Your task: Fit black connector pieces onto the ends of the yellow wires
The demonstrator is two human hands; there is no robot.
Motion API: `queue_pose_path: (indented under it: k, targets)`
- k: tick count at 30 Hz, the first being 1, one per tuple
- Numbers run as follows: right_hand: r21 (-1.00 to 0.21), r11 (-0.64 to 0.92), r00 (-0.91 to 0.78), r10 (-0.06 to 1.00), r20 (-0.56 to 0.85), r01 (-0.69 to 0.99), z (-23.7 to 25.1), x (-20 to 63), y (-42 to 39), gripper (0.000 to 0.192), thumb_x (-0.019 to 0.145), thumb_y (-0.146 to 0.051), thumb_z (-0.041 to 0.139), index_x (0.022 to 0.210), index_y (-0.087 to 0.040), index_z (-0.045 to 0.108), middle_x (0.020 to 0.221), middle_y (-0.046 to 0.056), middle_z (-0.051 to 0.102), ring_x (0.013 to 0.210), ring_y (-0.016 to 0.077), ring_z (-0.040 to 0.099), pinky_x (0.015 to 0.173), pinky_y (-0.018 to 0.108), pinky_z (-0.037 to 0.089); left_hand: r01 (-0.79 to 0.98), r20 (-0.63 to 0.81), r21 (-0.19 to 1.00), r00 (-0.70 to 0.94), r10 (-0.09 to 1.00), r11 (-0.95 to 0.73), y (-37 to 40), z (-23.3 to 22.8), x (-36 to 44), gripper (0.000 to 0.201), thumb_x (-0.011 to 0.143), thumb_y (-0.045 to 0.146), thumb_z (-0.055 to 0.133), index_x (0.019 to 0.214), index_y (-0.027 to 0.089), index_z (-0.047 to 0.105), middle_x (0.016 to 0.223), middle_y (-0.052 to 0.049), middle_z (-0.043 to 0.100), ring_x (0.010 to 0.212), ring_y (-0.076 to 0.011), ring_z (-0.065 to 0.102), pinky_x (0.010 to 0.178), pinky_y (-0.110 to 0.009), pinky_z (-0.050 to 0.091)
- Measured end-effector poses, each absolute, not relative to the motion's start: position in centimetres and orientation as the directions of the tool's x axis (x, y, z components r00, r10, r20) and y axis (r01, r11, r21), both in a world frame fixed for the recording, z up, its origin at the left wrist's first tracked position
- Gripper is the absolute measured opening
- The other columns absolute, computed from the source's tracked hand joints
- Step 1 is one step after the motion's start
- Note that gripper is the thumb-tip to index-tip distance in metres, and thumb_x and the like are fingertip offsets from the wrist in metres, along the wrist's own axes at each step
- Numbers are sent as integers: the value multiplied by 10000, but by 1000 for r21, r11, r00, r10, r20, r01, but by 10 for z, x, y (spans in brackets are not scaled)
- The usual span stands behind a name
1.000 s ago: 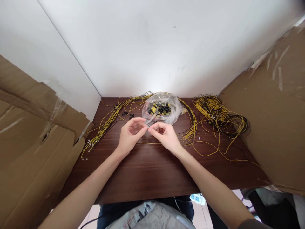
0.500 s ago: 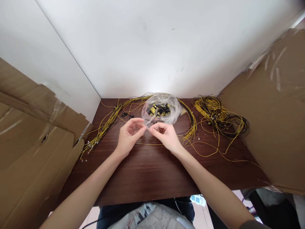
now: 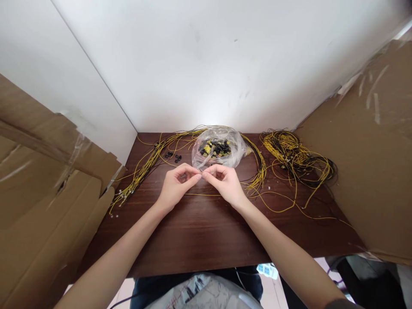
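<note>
Both hands lower and nearer the body than before — left hand (image 3: 175, 186) and right hand (image 3: 225, 183) meet fingertip to fingertip, pinched on a tiny part, too small to identify, just before the clear bag (image 3: 219, 148). Yellow wires (image 3: 298, 156) lie on the table (image 3: 199, 231).

The dark wooden tabletop (image 3: 206, 231) carries a clear plastic bag of small parts (image 3: 219, 148), with a yellow wire bundle (image 3: 144, 165) to its left, a tangled wire coil (image 3: 298, 156) to its right.
</note>
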State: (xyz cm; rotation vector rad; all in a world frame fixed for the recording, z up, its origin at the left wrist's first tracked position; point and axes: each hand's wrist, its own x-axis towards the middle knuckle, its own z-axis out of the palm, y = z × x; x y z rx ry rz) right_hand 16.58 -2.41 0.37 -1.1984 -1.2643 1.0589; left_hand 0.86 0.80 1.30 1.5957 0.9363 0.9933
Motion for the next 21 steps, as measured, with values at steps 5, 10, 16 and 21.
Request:
queue_pose_path:
  k: [5,10,16,21]
  targets:
    - [-986,126,33,991,130,108,2,165,-26,161,756,-320,627,746,-159,644,638,-1,581,558,108,461,545,239,369,109,153,973,358,921,-204,8,13,9,117,747,257,649,726,141,649,701,-11,564,677,-122,479,640,-246,364]
    - [-985,134,18,990,137,104,2,165,-26,142,767,-303,622,760,-164,643,657,0,591,577,111,480,560,240,381,116,146,973,365,920,-200,8,13,9,112,753,249,636,716,144,637,707,-5,553,674,-115,468,632,-241,357]
    - [-988,126,17,992,128,90,3,165,-26,141,768,-300,627,769,-160,645,672,6,600,590,113,492,570,243,386,96,140,978,363,921,-186,8,15,9,113,759,250,627,714,146,626,719,-1,551,673,-110,463,629,-234,357]
    - [-989,110,27,993,113,95,3,165,-25,145,764,-305,632,763,-161,648,650,0,592,563,104,474,540,233,368,105,132,978,352,927,-179,9,15,8,119,764,255,621,712,147,628,712,-3,555,675,-113,465,627,-230,357]
